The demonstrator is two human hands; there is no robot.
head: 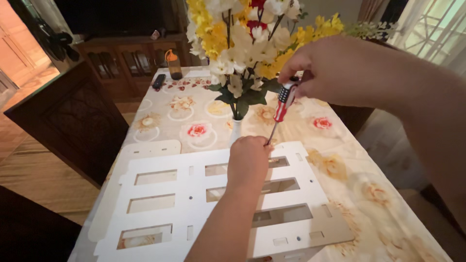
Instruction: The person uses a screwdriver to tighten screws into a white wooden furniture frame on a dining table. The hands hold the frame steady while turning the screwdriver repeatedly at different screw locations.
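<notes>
My right hand (pixel 335 70) grips the striped red, white and blue handle of a screwdriver (pixel 282 104), held nearly upright with its tip down at the far edge of a white panel (pixel 194 187). The panel has several rectangular cut-outs and lies flat on the table. My left hand (pixel 248 157) rests closed on the panel's far edge, right beside the screwdriver tip, fingers curled as if pinching something small that I cannot see.
A white vase of yellow and white flowers (pixel 242 43) stands just behind the panel. A floral tablecloth (pixel 369 194) covers the table. A remote (pixel 158 80) and an orange-capped bottle (pixel 173 65) sit at the far end. A dark wooden chair (pixel 73 121) stands left.
</notes>
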